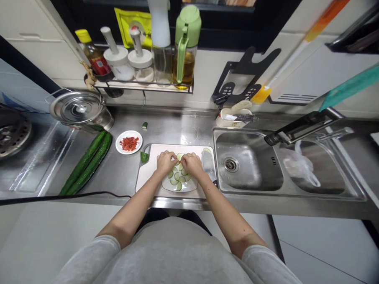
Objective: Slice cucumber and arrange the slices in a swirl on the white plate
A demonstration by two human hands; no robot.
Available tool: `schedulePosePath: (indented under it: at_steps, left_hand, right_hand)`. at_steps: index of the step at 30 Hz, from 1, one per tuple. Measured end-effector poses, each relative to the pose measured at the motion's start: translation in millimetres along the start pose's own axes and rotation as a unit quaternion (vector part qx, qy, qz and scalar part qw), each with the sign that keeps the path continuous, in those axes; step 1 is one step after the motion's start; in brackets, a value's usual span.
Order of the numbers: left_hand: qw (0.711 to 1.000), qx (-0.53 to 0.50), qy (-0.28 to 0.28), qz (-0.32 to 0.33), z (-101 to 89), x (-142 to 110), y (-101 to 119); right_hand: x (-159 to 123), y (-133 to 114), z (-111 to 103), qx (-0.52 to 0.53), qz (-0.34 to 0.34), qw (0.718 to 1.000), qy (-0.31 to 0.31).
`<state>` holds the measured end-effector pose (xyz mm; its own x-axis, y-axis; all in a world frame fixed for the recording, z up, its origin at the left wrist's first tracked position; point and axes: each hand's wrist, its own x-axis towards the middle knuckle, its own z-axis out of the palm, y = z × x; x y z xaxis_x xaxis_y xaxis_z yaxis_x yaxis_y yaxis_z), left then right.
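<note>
My left hand point(166, 162) and my right hand point(191, 164) meet over a clear plate point(191, 186), fingertips pinched close together at a pale green cucumber slice. Several thin cucumber slices point(179, 179) lie arranged on the plate below them. The plate rests on a white cutting board point(148, 173). Along the board's right side lies a wide-bladed knife point(209, 165), with a slice point(206, 150) near its far end. A cut cucumber piece point(144, 157) sits at the board's left edge. My fingers partly cover the slice between them.
Left are a dish point(118, 144) of chopped red bits point(129, 143), two whole cucumbers point(89, 162), a lidded steel pot point(81, 108) and a cucumber end point(145, 125). A double sink point(248, 161) is right, holding a plastic bag point(298, 163). A condiment rack point(148, 86) hangs behind.
</note>
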<state>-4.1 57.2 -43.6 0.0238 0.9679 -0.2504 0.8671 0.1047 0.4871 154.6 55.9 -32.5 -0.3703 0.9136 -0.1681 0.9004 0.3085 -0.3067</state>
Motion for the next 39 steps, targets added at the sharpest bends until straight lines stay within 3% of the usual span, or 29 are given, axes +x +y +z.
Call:
schedulePosePath:
  at_steps: [8,15,22,29,33,39]
  left_hand:
    - [1.0,-0.007,0.015,-0.008,-4.7,-2,-1]
    - [0.996,-0.044,0.076,-0.03,-27.7,-9,-16]
    - [0.987,-0.089,0.125,-0.043,-55.5,-22,-58]
    - [0.956,-0.123,0.228,-0.14,-94.3,-38,-111]
    - [0.946,-0.107,0.248,-0.182,-110.5,-45,-137]
    - [0.945,-0.062,0.253,-0.199,-119.9,-41,-164]
  right_hand:
    - [-2,-1,-2,0.019,0.005,1.0,0.007]
    - [-11,17,-18,0.094,0.043,0.99,0.092]
    - [-33,28,-30,0.17,0.06,0.967,0.182]
    - [-61,41,-31,0.194,0.1,0.947,0.237]
    - [-73,51,-31,0.192,0.132,0.937,0.26]
    - [-83,54,-31,0.211,0.144,0.926,0.278]
